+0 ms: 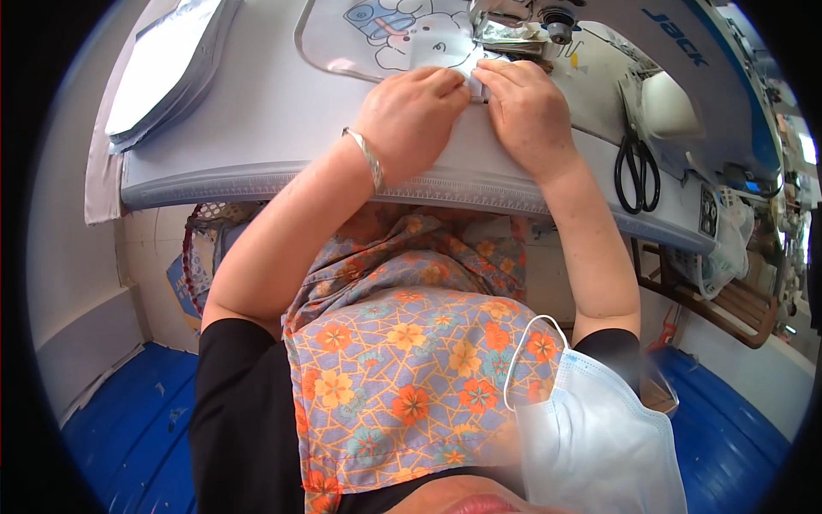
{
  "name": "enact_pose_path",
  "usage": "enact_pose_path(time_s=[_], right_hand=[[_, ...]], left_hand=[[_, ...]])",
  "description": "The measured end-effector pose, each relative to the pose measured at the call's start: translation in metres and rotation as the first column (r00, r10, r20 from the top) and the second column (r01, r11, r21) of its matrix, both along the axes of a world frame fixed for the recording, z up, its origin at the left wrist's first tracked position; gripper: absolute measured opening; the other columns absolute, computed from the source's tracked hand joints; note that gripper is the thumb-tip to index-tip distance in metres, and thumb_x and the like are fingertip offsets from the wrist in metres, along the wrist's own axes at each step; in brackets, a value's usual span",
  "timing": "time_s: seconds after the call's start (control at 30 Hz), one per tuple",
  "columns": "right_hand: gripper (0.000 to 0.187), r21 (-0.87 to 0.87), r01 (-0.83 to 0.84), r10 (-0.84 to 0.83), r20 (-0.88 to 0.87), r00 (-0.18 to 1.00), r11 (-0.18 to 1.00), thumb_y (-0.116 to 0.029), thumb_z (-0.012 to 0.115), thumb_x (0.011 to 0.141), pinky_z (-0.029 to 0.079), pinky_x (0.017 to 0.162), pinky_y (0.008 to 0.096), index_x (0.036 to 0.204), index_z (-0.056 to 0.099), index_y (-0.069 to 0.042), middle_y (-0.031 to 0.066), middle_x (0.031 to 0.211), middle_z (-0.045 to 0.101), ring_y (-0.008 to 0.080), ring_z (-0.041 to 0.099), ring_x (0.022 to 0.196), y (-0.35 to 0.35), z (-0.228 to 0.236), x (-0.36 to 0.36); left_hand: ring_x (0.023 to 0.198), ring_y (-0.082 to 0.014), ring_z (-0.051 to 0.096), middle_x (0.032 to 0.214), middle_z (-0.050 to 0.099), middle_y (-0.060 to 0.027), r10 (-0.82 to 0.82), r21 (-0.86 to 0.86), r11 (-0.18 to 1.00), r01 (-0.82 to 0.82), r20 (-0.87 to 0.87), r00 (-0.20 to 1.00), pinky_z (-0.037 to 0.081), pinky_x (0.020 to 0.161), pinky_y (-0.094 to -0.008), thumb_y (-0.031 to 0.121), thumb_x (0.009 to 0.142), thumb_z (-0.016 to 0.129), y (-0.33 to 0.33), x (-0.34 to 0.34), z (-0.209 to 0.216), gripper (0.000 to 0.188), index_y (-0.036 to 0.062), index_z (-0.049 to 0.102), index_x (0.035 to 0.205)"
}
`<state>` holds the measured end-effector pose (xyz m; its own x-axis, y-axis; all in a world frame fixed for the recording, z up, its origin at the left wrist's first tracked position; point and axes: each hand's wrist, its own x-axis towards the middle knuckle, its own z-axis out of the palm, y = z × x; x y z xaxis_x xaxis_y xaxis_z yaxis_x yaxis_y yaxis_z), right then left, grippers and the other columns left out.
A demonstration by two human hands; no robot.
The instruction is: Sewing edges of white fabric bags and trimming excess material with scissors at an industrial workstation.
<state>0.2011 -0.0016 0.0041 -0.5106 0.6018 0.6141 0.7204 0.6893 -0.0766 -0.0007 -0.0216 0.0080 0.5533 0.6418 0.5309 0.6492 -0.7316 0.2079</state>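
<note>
A white printed panel (351, 43) with a cartoon animal and a grey bound edge lies flat on the sewing table, its right side under the head of a sewing machine (558, 27). My left hand (415, 116) is closed at the panel's near edge, fingers curled and fingertips pinching. Close beside it, my right hand (527, 107) pinches the same edge with thumb and fingers, a small white bit showing between the two hands. The fingertips partly hide what they grip. Both hands are just in front of the needle area.
A stack of white panels (167, 73) lies at the table's left. Black-handled scissors (636, 171) rest at the right, beside the machine's arm. A measuring scale runs along the table's front edge (462, 187). A wooden stool (728, 300) stands at the lower right.
</note>
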Motion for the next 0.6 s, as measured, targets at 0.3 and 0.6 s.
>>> enact_pose_path(time_s=[0.3,0.6], right_hand=[[0.032,-0.064,0.126,-0.125,0.025,0.992,0.990,0.000,0.065,0.080,0.054,0.087,0.0399,0.111,0.073,-0.006,0.0061,0.104,0.064,0.0285,0.063,0.099,0.009,0.001,-0.008],[0.025,-0.103,0.155,-0.151,0.046,0.987,0.982,-0.003,0.063,0.086,0.050,0.089,0.0429,0.111,0.069,-0.003,0.0095,0.107,0.064,0.0318,0.062,0.101,0.007,0.001,-0.001]], left_hand=[[0.108,-0.0272,0.064,0.109,0.067,-0.0060,0.005,-0.016,1.000,-0.006,-0.079,0.997,0.054,0.091,-0.0407,0.007,0.082,0.059,0.059,-0.001,-0.007,0.020,0.0065,0.071,0.099],[0.118,-0.0241,0.062,0.116,0.070,-0.0059,0.196,0.089,0.979,-0.183,-0.167,0.966,0.045,0.104,-0.0425,0.019,0.088,0.063,0.086,-0.018,-0.009,0.020,0.0097,0.073,0.103]])
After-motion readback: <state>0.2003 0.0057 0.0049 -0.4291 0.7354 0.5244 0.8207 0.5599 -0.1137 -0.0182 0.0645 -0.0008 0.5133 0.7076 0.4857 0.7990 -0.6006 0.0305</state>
